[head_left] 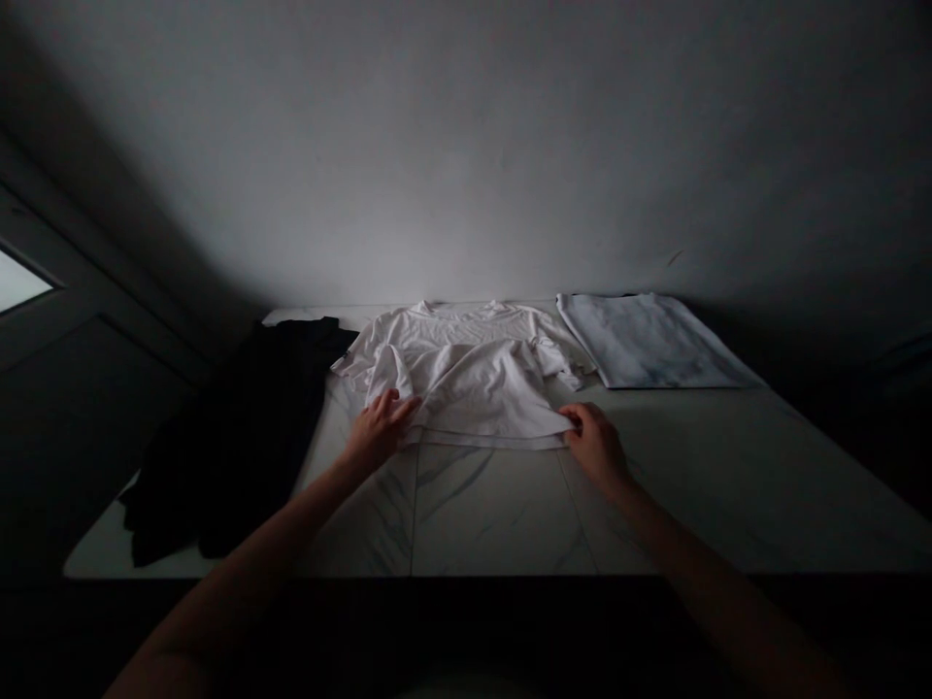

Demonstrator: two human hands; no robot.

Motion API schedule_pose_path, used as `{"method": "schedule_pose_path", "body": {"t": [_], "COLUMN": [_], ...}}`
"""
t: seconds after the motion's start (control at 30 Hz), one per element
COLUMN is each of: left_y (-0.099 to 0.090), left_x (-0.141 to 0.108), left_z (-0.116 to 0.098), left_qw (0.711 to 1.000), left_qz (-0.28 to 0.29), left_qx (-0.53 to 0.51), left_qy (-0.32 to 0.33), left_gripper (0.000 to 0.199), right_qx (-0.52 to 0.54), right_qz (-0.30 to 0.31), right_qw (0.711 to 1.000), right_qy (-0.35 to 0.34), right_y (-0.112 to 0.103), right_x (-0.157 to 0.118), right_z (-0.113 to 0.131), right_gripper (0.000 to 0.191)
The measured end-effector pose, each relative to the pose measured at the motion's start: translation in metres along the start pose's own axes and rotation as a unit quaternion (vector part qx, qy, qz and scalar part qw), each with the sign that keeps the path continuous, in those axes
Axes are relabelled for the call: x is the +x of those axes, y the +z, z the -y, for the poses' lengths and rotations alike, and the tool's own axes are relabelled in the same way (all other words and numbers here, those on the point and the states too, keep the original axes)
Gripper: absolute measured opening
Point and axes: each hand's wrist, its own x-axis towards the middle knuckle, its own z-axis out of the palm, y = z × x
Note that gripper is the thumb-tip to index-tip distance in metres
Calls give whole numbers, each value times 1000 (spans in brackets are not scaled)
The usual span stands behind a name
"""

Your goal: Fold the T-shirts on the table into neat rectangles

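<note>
A white T-shirt [473,379] lies on the marble-patterned table, its neckline toward the wall and its hem toward me. The cloth is wrinkled, and its lower part is bunched in loose folds. My left hand [380,422] rests on the shirt's left edge near the hem, fingers spread over the fabric. At the right hem corner, my right hand [593,437] is closed in a pinch on the cloth between thumb and fingers. Two hem layers show, one slightly beyond the other.
Dark garments [240,437] are spread along the left side of the table [495,515]. A flat grey-white folded cloth [655,340] lies at the back right. Behind the table stands a plain wall [466,175]; a door [80,340] is at left. The light is dim.
</note>
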Motion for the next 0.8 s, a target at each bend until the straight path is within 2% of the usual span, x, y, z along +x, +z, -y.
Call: {"method": "schedule_pose_path", "body": {"t": [0.1, 0.23, 0.3, 0.33, 0.4, 0.47, 0.53, 0.67, 0.8], "left_y": [-11, -44, -58, -61, -61, -54, -46, -34, -23], "left_x": [3, -21, -41, -51, -70, -83, -88, -72, -36], "left_z": [11, 33, 44, 49, 57, 59, 54, 23, -10], "left_qw": [998, 977, 963, 962, 971, 985, 991, 997, 992], "left_qz": [-25, -174, -216, -210, -152, -82, -57, -71, -5], "left_qx": [-41, -74, -81, -82, -77, -53, -11, 29, 0], "left_qy": [-28, -95, -140, -157, -166, -146, -117, -20, 128], "left_gripper": [49, 35, 30, 29, 27, 26, 25, 21, 19], "right_qx": [8, -25, -43, -47, -48, -56, -81, -137, -121], "right_qz": [-80, -165, -173, -155, -73, 28, 84, 87, 127], "right_qw": [996, 984, 982, 985, 993, 994, 988, 974, 955], "right_qy": [-33, -57, -59, -62, -74, -87, -105, -159, -240], "right_y": [-21, -57, -68, -71, -69, -63, -55, -40, -24], "right_x": [10, 18, 15, 12, 5, -5, -13, -19, -13], "right_z": [3, -5, -17, -24, -38, -46, -45, -14, 24], "right_gripper": [36, 37, 36, 35, 32, 32, 33, 31, 24]}}
